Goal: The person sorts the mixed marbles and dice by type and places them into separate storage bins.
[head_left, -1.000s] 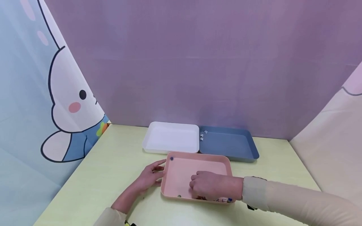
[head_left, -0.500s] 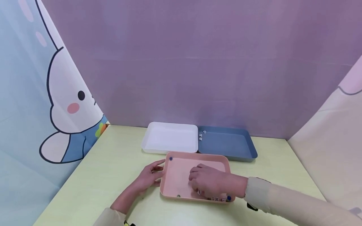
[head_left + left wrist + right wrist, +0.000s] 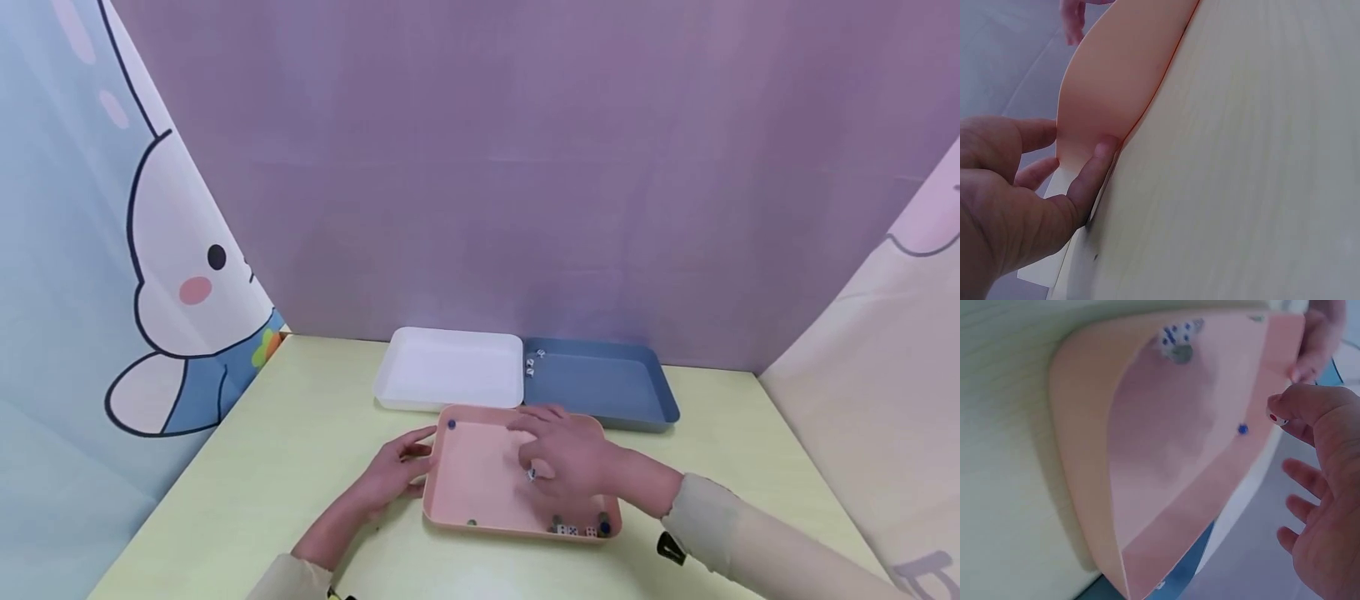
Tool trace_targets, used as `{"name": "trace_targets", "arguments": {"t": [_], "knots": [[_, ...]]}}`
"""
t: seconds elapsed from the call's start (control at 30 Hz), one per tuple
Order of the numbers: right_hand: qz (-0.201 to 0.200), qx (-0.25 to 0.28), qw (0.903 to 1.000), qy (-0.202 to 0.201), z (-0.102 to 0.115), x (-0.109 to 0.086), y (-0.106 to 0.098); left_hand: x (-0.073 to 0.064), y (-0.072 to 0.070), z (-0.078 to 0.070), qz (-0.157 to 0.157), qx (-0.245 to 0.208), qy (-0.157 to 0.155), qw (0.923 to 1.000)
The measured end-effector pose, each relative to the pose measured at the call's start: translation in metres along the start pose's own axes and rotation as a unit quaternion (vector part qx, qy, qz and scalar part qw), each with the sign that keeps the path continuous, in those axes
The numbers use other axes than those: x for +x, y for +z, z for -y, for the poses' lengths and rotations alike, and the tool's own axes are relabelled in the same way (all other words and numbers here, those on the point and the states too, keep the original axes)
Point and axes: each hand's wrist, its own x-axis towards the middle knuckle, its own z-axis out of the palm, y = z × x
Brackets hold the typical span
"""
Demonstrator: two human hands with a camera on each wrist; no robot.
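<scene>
My right hand (image 3: 566,454) is over the pink tray (image 3: 480,467), pinching a white die (image 3: 532,475) between thumb and index finger. A red pip shows on this die in the right wrist view, where the other fingers are spread apart. At the tray's left side, my left hand (image 3: 393,471) touches the outer wall with its thumb and fingertips. White dice (image 3: 567,530) lie in the tray's near right corner, beside a dark blue bead-like piece (image 3: 604,527). Another small blue piece (image 3: 452,425) sits in the far left corner, and a small greenish piece (image 3: 472,522) by the near wall.
Behind the pink tray, a white tray (image 3: 450,367) stands at the left, side by side with a blue tray (image 3: 600,383). Several white dice (image 3: 530,367) are in the blue tray's left end. A purple curtain (image 3: 480,183) hangs behind the pale yellow table (image 3: 330,400).
My right hand has lifted from the near right part of the pink tray and moved toward the far side with the white die. The left hand stays at the tray's side.
</scene>
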Motion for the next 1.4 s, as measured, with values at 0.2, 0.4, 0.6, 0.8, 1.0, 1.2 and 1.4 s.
{"name": "trace_targets", "arguments": {"t": [0.2, 0.4, 0.6, 0.8, 1.0, 1.2, 1.4], "knots": [[-0.098, 0.074, 0.9922, 0.023, -0.014, -0.001, 0.007, 0.0, -0.001, 0.0, 0.0, 0.002, 0.0, 1.0], [-0.121, 0.14, 0.9807, 0.061, -0.027, -0.003, 0.011, -0.002, 0.001, -0.001, -0.002, 0.005, -0.002, 1.0], [-0.174, 0.158, 0.9679, 0.088, -0.045, -0.001, 0.009, -0.004, 0.003, -0.002, -0.008, 0.006, -0.006, 0.9999], [-0.233, 0.166, 0.9545, 0.086, -0.064, 0.004, 0.006, -0.002, 0.002, 0.0, -0.003, 0.01, -0.003, 0.9999], [-0.245, 0.189, 0.9413, 0.134, -0.081, 0.01, 0.005, 0.0, 0.0, 0.002, -0.003, 0.007, -0.001, 1.0], [-0.253, 0.23, 0.9218, 0.182, -0.093, 0.019, 0.004, 0.001, 0.0, 0.003, -0.007, 0.007, 0.0, 1.0], [-0.284, 0.313, 0.8739, 0.24, -0.108, 0.029, 0.011, 0.0, 0.0, 0.001, -0.006, 0.009, 0.0, 0.9999]]}}
